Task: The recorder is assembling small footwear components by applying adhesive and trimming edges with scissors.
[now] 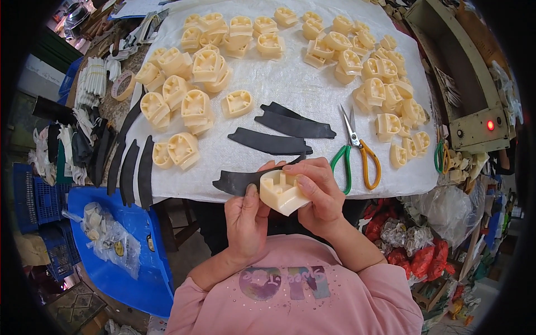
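Observation:
Close to the table's near edge, both hands hold a cream plastic shoe heel [282,192], its hollow, ribbed side turned up. My left hand [245,218] is closed at the heel's left side, thumb up against it. On the other side my right hand [321,192] grips the heel, thumb at its rim and fingers behind. A black strip [234,182] runs out to the left behind the heel, between it and the left fingers; how far it wraps round is hidden. Further black strips [268,142] lie just beyond, with scissors [353,139] with green and orange handles to their right.
Several cream heels [195,109] stand grouped on the white-covered table [268,78] at left, back and right. Black strips [145,173] hang over its left edge. A blue tub [120,268] stands below left; a metal box with a red light [480,125] sits at right.

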Available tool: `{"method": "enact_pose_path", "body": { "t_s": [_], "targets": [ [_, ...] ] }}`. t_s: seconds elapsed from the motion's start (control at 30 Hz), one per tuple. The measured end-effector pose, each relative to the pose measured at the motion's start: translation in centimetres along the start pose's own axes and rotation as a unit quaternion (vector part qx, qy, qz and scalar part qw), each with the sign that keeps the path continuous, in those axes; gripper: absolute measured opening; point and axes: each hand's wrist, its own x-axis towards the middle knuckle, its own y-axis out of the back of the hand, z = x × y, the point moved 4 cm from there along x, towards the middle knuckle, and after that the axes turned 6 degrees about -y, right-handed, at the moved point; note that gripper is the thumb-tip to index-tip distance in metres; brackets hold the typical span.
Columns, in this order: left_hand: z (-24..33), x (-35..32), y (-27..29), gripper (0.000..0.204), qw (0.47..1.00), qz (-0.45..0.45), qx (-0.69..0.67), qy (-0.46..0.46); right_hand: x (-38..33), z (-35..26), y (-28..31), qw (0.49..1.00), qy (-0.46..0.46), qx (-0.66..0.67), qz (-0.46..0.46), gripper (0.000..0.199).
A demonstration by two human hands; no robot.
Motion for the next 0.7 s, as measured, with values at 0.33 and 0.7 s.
{"method": "enact_pose_path", "body": {
  "t_s": [0.33,0.7],
  "targets": [
    [1.0,0.6,2.2,0.041,0.986,0.013,0.165,-0.035,-0.2,1.1,0.5,0.997,0.003,-0.078,-0.008,0.049],
    [0.4,0.7,2.9,0.032,0.981,0.047,0.186,0.025,2.1,-1.4,0.1,0.924,-0.065,-0.302,-0.227,0.032]
  ]
}}
